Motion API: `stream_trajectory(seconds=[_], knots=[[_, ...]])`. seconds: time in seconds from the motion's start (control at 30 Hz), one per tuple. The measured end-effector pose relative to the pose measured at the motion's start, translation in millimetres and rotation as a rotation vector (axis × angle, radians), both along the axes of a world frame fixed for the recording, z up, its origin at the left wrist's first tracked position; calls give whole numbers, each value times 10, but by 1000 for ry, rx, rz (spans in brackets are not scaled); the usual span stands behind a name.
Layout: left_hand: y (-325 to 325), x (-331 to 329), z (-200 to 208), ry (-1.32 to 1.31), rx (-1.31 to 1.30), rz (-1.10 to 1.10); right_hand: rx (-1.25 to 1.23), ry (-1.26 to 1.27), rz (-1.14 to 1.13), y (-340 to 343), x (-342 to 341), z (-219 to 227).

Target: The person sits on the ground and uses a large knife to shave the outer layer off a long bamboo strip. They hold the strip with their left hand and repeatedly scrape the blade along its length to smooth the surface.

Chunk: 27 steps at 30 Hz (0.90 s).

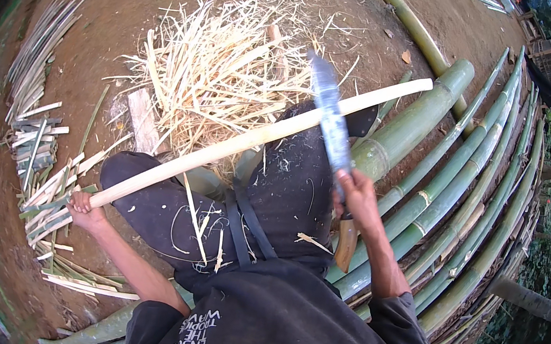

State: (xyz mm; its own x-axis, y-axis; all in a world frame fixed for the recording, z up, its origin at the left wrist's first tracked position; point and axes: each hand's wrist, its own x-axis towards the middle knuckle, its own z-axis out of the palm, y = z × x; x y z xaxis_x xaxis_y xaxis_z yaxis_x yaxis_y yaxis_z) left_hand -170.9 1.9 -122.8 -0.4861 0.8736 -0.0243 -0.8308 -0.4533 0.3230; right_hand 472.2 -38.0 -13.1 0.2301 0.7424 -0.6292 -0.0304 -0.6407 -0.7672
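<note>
Across my lap lies a long, pale split bamboo strip (245, 141), running from lower left to upper right. My left hand (84, 210) is closed round its lower left end. In my right hand (357, 198) is a machete (332, 115) with a broad grey blade and a brown wooden handle (345, 245). The blade points up and crosses the strip near its right part; whether it touches the strip I cannot tell. Motion blurs the blade slightly. Thin shavings (201, 232) lie on my dark trousers.
A heap of pale bamboo shavings (212, 73) lies on the dirt ahead, beside a wooden block (142, 120). Several green bamboo poles (456, 171) lie at my right, with a thick one (412, 124) nearest. Split strips (43, 58) are piled at the left.
</note>
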Motion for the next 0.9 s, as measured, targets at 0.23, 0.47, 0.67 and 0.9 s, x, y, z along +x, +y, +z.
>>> stream_trajectory(seconds=[0.23,0.47,0.67,0.9], knots=[[85,152,27,-67,70,33,46,-37,75,-36,-103,-55],[-19,68,3,-27,80,38,54,-6,-113,61,15,-15],[81,130,16,-79,70,26,-20,56,195,-61,-443,30],[-36,-56,-17,-20,28,32,-60,136,110,21,-286,93]])
